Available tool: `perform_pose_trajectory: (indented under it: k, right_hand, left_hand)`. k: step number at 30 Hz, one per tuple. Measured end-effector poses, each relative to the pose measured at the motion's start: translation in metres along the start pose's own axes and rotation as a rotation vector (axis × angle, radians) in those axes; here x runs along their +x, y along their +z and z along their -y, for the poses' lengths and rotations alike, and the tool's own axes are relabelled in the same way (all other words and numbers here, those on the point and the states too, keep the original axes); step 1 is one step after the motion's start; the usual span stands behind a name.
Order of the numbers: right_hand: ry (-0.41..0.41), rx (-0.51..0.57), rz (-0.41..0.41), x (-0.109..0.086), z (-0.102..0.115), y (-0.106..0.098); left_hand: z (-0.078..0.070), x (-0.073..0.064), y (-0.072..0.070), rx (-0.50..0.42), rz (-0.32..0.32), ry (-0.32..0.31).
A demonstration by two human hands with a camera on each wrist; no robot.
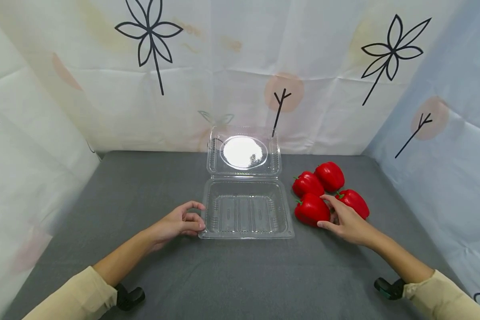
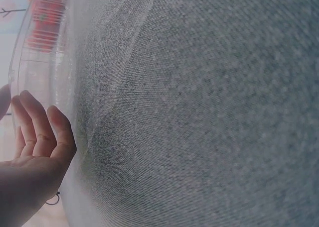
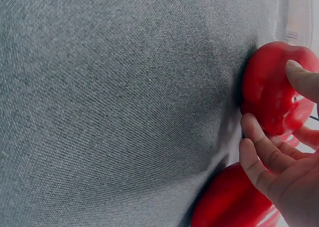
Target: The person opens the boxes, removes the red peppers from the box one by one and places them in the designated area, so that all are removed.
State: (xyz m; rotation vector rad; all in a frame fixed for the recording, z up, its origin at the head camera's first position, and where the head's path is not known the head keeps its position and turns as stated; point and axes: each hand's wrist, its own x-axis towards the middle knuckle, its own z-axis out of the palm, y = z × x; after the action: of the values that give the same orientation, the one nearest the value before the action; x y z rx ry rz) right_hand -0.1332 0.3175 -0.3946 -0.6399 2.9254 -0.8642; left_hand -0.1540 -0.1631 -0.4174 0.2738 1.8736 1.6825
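My right hand (image 1: 346, 221) spans the right side of the nearest red bell pepper (image 1: 310, 211), thumb on its near side and forefinger over the far side. In the right wrist view the thumb lies on this pepper (image 3: 269, 82), the other fingers spread beside it. A clear plastic clamshell container (image 1: 244, 235) lies open on the table, its lid (image 1: 274, 166) raised behind it. My left hand (image 1: 183, 221) is at the container's left edge, relaxed fingertips touching the rim. In the left wrist view those fingers (image 2: 42, 137) rest loosely against the clear wall.
Three more red bell peppers stand close about the right hand: one behind left (image 1: 306, 184), one at the back (image 1: 330, 175) and one to the right (image 1: 355, 202). A grey cloth (image 1: 240, 275) covers the table. Printed fabric (image 1: 232, 80) hangs behind and at both sides.
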Motion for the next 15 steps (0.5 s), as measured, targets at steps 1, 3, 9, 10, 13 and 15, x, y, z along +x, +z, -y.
perform_pose_trajectory:
  k: [1,3,9,10,13,15]
  right_hand:
    - [0.0,0.002,-0.003,-0.0003,-0.0002,0.0003]
    - [0.0,0.004,-0.007,-0.0006,-0.0008,0.0007]
    - [-0.001,0.006,-0.012,-0.0006,-0.0015,0.0014]
    - [-0.001,0.008,-0.011,-0.0006,-0.0013,0.0014]
    - [0.001,0.008,-0.01,-0.0011,-0.0013,0.0012]
    - [0.002,0.012,-0.004,-0.0015,-0.0018,0.0011]
  left_hand:
    - [0.0003,0.0001,-0.0001,0.001,-0.001,0.0]
    - [0.0007,0.0001,-0.0003,0.001,0.0,0.0]
    - [0.001,-0.0004,-0.0008,0.007,-0.001,0.004]
    - [0.0011,-0.0005,-0.0008,0.009,-0.001,0.003]
    - [0.0014,-0.0004,-0.0009,0.012,-0.001,0.002]
    - [0.0019,-0.0001,-0.0011,0.01,0.001,0.002]
